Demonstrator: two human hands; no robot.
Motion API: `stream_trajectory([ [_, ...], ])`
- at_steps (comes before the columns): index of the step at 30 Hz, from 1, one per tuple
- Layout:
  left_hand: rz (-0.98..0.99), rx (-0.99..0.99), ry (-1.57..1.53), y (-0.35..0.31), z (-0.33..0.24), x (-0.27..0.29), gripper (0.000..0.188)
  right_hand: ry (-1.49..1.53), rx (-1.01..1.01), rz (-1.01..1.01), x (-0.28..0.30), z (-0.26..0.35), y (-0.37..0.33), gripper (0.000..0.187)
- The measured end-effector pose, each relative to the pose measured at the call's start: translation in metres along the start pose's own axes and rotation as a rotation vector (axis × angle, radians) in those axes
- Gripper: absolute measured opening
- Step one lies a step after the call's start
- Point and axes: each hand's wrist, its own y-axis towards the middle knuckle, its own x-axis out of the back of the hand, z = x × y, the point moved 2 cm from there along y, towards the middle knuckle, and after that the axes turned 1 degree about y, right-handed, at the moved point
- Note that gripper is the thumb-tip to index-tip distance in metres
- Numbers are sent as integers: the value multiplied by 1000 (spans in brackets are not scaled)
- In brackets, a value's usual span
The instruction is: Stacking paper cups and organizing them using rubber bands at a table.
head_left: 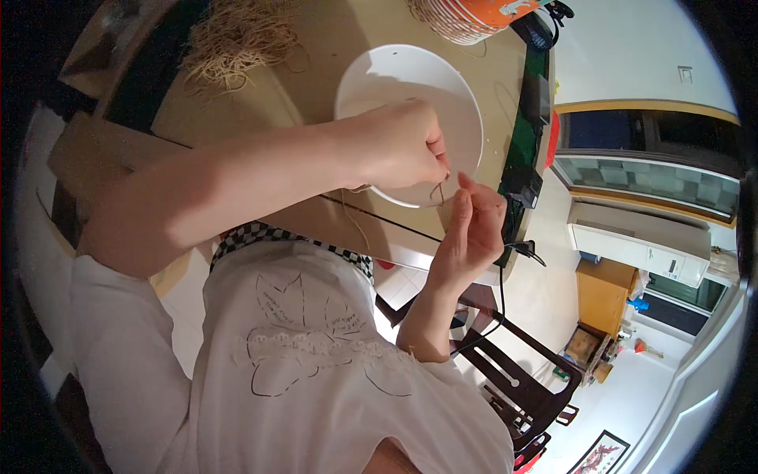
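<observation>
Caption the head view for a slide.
Left hand pinching a thin brown strand above a white bowl, right hand close by, tangled strands on the table.

The flat tabletop is beige with dark green edge strips, the round bowl plain white, the tangled string tan.

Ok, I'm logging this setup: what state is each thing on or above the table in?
Left hand: closed, pinching a twine strand
Twine strand: bent, between the hands
Right hand: fingers curled; grip on the strand unclear
White bowl: open at the top, partly hidden
Twine bundle: loose, tangled
Orange cups: stacked, partly out of frame
</observation>
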Motion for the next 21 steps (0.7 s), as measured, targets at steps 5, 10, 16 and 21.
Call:
stream_trajectory([
  [5, -4, -45, 45, -4, -2, 0, 16, 121, -127, 41, -2, -7, -2, 5],
  [10, -1, -76, 23, -6, -4, 2, 15, 103, -141, 57, -5, -6, 3, 6],
  [16, 40, -63, -6, -8, -2, 2, 17, 63, -120, 35, -5, -6, 2, 8],
  [21, -126, -295, 265, -10, -5, -3, 13, 27, -83, 28, -8, -6, 4, 8],
])
